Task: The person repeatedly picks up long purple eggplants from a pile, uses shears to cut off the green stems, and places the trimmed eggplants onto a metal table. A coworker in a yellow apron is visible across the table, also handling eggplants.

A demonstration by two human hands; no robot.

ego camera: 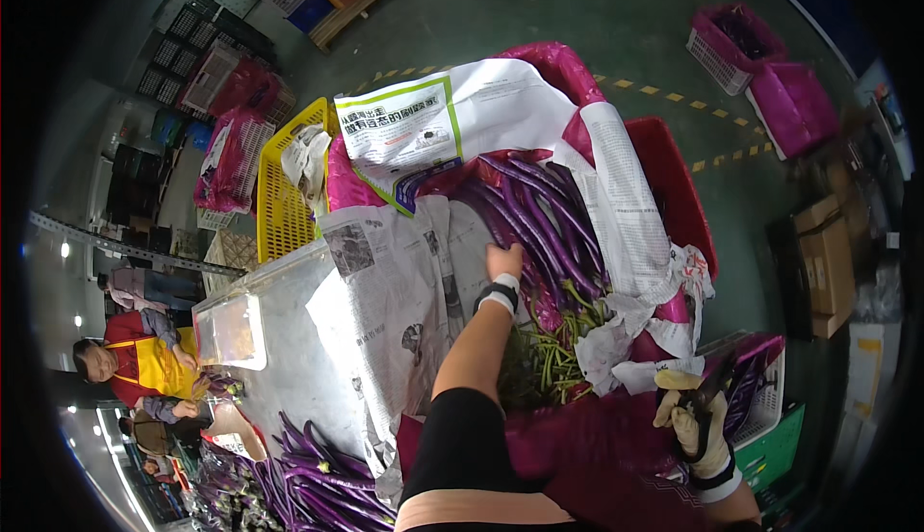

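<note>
A pink plastic-lined crate (pixel 570 70) stands before me, its sides draped with newsprint sheets (pixel 390 301). Long purple eggplants (pixel 538 221) lie inside, many of their green stalks (pixel 552 366) towards my body. My left hand (pixel 503 263) is bare, with a black and white band at the wrist. It rests low against the eggplants beside the paper; its fingertips are hidden, so I cannot tell whether it grips one. My right hand (pixel 704 434), in a pale glove, is at the lower right, away from the eggplants. Its fingers curl around a small dark object (pixel 699 403) that I cannot make out.
A metal table (pixel 289 337) adjoins on the left, with loose eggplants (pixel 325 474) at its near end. A person in a yellow apron (pixel 166 359) handles eggplants there. A yellow basket (pixel 285 200), a red bin (pixel 678 178) and a white crate (pixel 765 402) surround the lined crate.
</note>
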